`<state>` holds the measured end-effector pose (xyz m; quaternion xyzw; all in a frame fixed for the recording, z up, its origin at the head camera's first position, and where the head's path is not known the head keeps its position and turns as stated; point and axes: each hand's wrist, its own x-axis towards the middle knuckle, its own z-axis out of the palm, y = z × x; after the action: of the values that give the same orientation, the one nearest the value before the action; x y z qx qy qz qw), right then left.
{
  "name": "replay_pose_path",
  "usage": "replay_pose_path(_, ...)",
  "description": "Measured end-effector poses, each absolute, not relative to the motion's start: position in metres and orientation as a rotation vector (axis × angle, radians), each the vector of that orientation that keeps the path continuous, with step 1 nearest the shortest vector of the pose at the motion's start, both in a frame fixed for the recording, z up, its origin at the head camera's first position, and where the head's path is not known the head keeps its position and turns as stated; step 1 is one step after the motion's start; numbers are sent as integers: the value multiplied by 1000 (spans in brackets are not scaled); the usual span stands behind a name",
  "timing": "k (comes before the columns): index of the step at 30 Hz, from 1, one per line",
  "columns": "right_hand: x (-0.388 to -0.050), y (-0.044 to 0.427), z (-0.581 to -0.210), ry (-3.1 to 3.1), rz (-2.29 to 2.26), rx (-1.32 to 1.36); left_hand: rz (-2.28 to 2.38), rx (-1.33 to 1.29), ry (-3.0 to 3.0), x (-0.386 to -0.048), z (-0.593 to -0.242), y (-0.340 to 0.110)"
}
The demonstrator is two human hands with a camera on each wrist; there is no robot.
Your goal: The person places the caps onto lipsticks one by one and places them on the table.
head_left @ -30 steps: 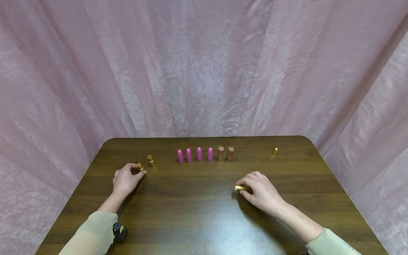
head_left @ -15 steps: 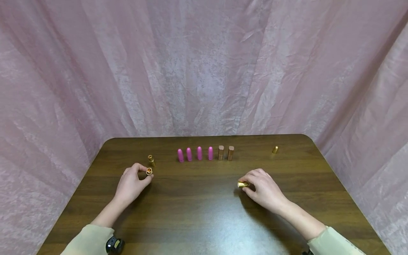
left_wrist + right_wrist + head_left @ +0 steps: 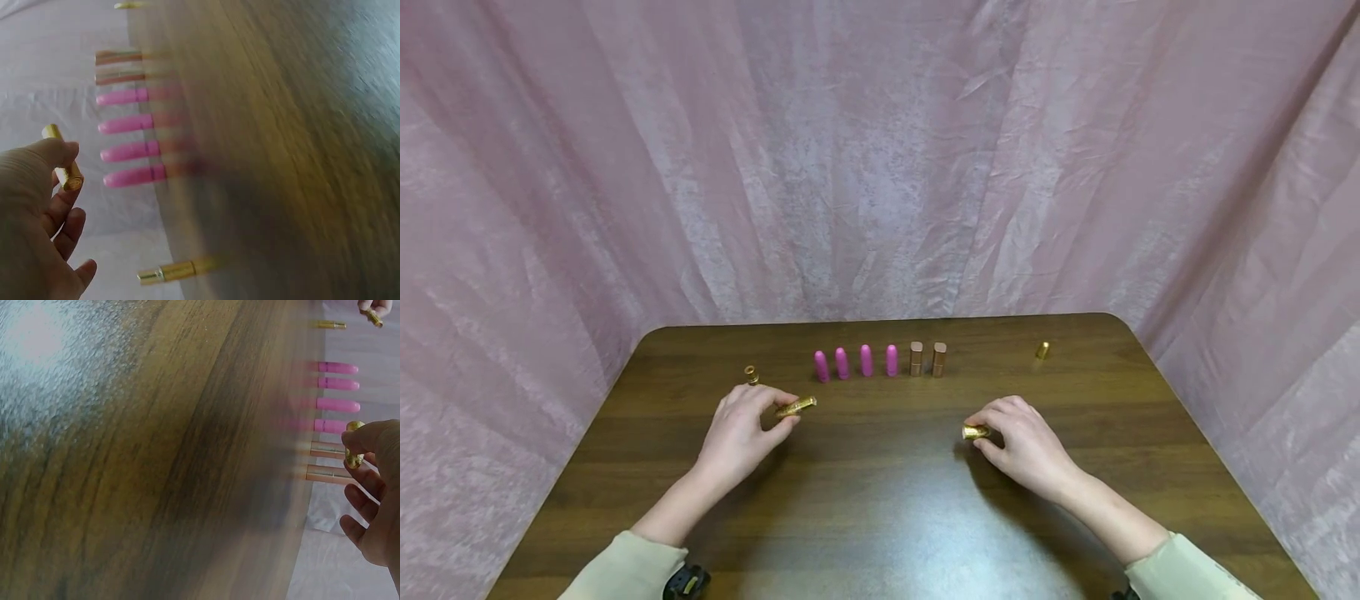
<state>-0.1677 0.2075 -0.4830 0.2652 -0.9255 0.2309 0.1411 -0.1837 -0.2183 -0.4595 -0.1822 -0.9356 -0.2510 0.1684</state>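
My left hand pinches a gold lipstick tube between thumb and fingers, above the left part of the table. The tube is tilted, one end pointing right; in the left wrist view the same lipstick tube crosses under my thumb. On the right, my right hand pinches a short gold piece that looks like a lipstick cap, its flat end facing left. Fingers cover part of it. Behind my left hand stands another gold lipstick tube, partly hidden.
Several pink bullet-shaped lipsticks stand in a row at the back of the wooden table. Beside them are two copper-coloured lipsticks. A small gold cap stands farther right. A pink curtain hangs behind.
My left hand has moved right with the gold lipstick tube, which has tipped from upright to pointing right. My right hand has shifted only slightly, still holding the gold piece.
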Motion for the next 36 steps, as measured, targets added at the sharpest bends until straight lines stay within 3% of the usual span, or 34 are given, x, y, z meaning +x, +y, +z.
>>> replay_pose_path(19, -171, 186, -470, -2600, 815, 775, -622, -855, -2539, -180, -445, -152)
replay_pose_path(36, -171, 150, -463, -2481, 869, 929, -643, -931, -2546, -180, -456, -110)
